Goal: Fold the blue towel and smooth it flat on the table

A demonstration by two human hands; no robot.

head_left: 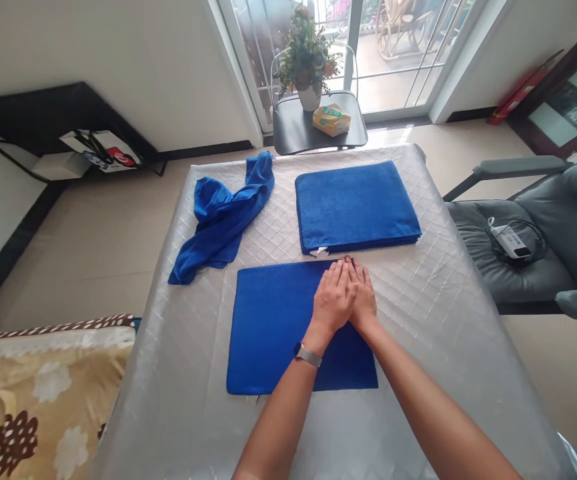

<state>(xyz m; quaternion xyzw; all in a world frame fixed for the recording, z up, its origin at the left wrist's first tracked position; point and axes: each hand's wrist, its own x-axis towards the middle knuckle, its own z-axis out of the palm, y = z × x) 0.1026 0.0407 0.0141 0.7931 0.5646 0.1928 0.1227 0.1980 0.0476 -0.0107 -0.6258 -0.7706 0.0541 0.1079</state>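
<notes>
A blue towel (273, 327) lies flat and folded into a rectangle in front of me. My left hand (335, 293), with a watch on its wrist, lies palm down near the towel's upper right part, fingers stretched out. Right beside it, partly under it, my right hand (365, 297) presses flat on the same towel, fingers extended toward its far edge. Just beyond the hands sits a neat stack of folded blue towels (358, 203), white tags showing at its near edge. To the left, a crumpled blue towel (225, 223) lies loosely twisted.
All the towels are on a table with a silvery quilted cover (193, 393). Past its far edge, a black folding chair (288, 133) holds a potted plant (309, 60) and a tissue pack (331, 120). A grey armchair (513, 283) with a power strip (511, 241) stands right; a patterned cloth (43, 400) lies left.
</notes>
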